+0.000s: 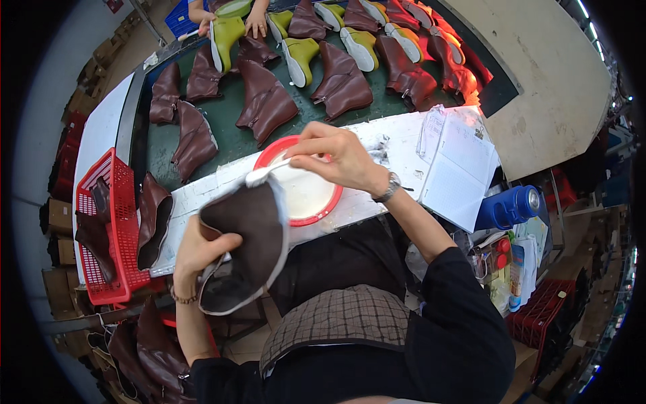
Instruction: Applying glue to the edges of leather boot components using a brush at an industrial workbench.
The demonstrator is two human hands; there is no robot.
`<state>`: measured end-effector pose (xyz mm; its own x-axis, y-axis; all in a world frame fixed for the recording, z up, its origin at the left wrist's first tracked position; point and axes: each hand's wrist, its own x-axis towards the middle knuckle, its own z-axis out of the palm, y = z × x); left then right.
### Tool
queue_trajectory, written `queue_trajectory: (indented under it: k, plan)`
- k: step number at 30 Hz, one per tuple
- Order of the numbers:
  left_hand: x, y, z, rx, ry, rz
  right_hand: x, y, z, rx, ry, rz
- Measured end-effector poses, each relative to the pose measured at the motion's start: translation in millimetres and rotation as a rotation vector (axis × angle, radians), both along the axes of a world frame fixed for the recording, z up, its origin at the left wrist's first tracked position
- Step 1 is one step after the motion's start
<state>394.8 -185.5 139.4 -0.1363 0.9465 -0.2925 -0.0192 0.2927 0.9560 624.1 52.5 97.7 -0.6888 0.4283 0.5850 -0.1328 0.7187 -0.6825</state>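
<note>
My left hand [195, 249] grips a dark brown leather boot upper [254, 225], thumb lying over its inner face. The upper hangs over my lap, its open edge lined with a pale border. In my right hand [346, 160] the fingers pinch a brush [258, 176] whose white-coated head touches the upper's top edge. Just behind the upper, partly hidden by it and my right hand, a red-rimmed bowl [332, 204] holds a whitish liquid or paste.
A white ledge [397, 145] carries an open notebook [459, 172]. Beyond, brown uppers [266, 101] and green boot lasts [299, 59] cover a green belt [229, 121]. At left stands a red basket [111, 283]; at right, a blue flask [508, 207]. Another person's hand [256, 21] works at the far side.
</note>
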Motion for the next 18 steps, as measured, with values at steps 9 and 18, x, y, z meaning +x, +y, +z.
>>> queue_trajectory:
  k: [9, 18]
  plan:
    - [-54.8, -25.7, -99.5, 0.168, 0.816, 0.582, 44.6, -9.9, -44.7, 0.523, -0.705, -0.355]
    - [-17.8, -76.2, -95.0, -0.518, 1.264, 0.167, 73.9, -15.1, -37.3, 0.212, -0.481, -0.515]
